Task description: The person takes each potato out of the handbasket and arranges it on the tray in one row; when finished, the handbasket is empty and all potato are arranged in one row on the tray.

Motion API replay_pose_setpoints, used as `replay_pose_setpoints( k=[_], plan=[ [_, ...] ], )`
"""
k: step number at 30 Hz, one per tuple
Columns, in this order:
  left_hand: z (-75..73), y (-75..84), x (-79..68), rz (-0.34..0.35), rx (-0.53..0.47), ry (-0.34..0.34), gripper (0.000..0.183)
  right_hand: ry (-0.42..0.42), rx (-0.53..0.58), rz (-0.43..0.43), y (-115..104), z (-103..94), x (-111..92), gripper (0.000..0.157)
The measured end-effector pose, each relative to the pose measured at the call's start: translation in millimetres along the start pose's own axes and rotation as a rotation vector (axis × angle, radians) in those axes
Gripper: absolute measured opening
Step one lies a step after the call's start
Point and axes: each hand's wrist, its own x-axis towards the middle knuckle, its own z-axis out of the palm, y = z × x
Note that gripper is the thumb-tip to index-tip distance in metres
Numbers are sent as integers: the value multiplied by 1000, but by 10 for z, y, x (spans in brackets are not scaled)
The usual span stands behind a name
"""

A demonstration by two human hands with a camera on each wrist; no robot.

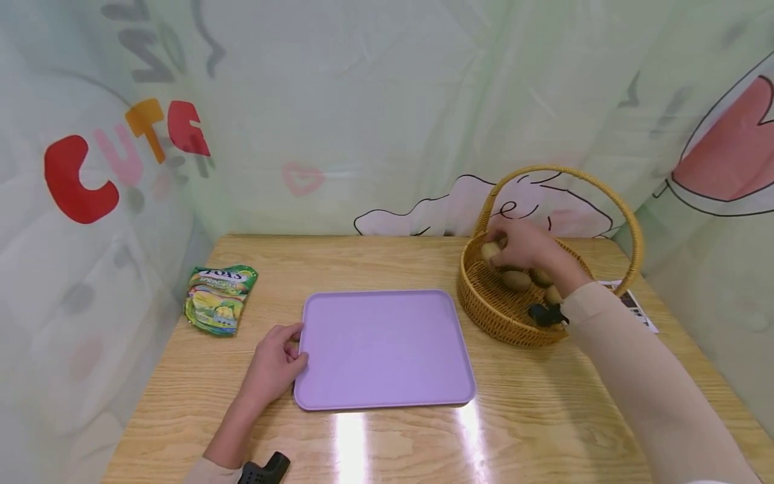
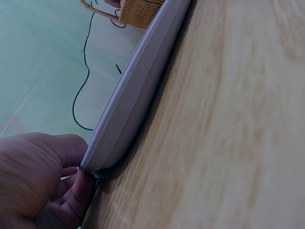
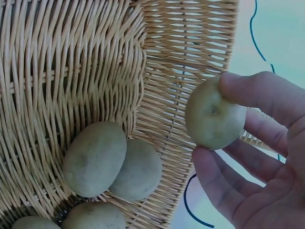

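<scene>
A pale brown potato (image 3: 214, 114) is pinched between the thumb and fingers of my right hand (image 3: 262, 143), by the inner wall of the wicker basket (image 1: 496, 323). Several more potatoes (image 3: 95, 160) lie in the basket below it, apart from the held one. At the table's middle sits a flat lavender tray (image 1: 387, 349). My left hand (image 1: 275, 363) grips the tray's left rim, thumb on one side and fingers on the other; the left wrist view shows the rim (image 2: 128, 95) between them.
On the left of the wooden table (image 1: 399, 444) lies a green Fox's candy bag (image 1: 220, 299). The basket's tall arched handle (image 1: 631, 228) rises over the right forearm. A printed sheet (image 1: 635, 310) shows behind the basket. A patterned curtain (image 1: 363, 121) hangs at the back.
</scene>
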Motion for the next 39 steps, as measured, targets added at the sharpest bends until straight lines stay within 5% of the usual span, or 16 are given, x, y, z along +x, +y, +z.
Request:
replay_pose_setpoints(
  k=[16, 39],
  plan=[
    [0, -6, 6, -8, 27, -19, 52, 73, -10, -79, -381, -158, -159, 36],
    [10, -14, -9, 34, 7, 3, 52, 51, 92, -268, -1072, 111, -310, 37]
  ],
)
